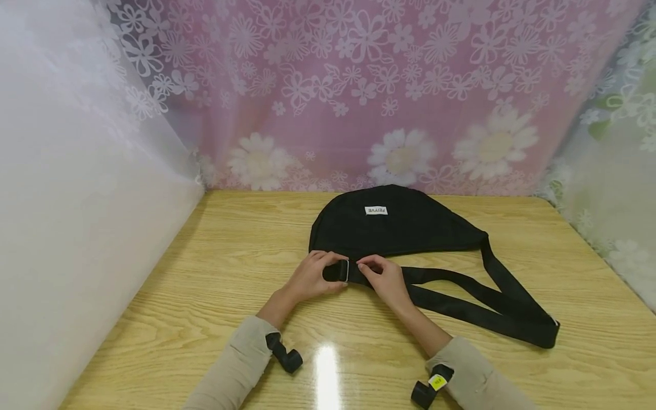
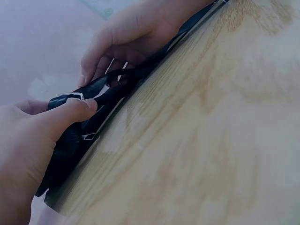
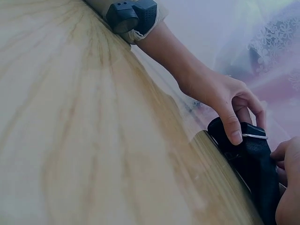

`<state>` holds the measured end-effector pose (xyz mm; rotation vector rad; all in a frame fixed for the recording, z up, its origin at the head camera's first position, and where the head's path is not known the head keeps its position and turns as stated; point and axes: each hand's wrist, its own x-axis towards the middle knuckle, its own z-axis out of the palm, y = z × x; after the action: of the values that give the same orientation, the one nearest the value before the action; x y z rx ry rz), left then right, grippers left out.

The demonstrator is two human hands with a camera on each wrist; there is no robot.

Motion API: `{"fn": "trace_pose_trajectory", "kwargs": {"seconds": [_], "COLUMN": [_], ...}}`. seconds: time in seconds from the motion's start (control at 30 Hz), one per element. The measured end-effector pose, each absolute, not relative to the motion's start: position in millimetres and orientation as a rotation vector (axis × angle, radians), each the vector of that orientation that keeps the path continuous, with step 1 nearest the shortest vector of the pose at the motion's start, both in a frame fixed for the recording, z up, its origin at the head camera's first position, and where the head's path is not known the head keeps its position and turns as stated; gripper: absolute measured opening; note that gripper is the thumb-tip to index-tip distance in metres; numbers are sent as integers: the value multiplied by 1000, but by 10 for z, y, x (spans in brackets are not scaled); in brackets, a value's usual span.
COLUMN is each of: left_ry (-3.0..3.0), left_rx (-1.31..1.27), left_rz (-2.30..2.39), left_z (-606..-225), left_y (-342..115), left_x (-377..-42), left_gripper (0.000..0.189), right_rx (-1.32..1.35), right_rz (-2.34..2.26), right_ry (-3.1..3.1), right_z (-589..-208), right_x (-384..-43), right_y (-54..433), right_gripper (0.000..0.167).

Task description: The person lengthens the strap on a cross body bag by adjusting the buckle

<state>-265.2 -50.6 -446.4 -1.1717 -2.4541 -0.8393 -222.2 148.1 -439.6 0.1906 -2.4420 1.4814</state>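
Observation:
A black bag [image 1: 405, 228] with a small white label lies flat on the wooden table, its strap [image 1: 456, 307] looped out to the right. My left hand [image 1: 312, 277] grips the strap at its metal slider buckle [image 1: 348, 271], thumb on the near side and fingers over the far edge. Just right of the buckle, my right hand [image 1: 388, 280] pinches the strap webbing between thumb and forefinger. In the left wrist view the left thumb presses beside the buckle [image 2: 75, 95]. The right wrist view shows the buckle's metal bar [image 3: 255, 136] across the webbing, between both hands.
The strap bends sharply at a far corner [image 1: 550, 333] on the right of the table [image 1: 246, 228]. A pink flowered curtain [image 1: 328, 97] hangs behind the table, with a white sheet [image 1: 92, 171] along the left side. Each sleeve carries a black wrist mount.

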Motion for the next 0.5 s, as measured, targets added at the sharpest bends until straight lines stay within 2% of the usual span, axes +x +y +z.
{"fn": "trace_pose_trajectory", "kwargs": {"seconds": [0.5], "left_ry": [-2504], "left_rx": [-1122], "left_rz": [-1019], "left_z": [-4496], "left_y": [-498], "left_x": [-2661], "left_gripper": [51], "right_rx": [271], "right_rz": [1532], "right_ry": [-2436], "right_z": [-4421], "right_x": [-2271], "right_y": [1465], "right_gripper": [9]}}
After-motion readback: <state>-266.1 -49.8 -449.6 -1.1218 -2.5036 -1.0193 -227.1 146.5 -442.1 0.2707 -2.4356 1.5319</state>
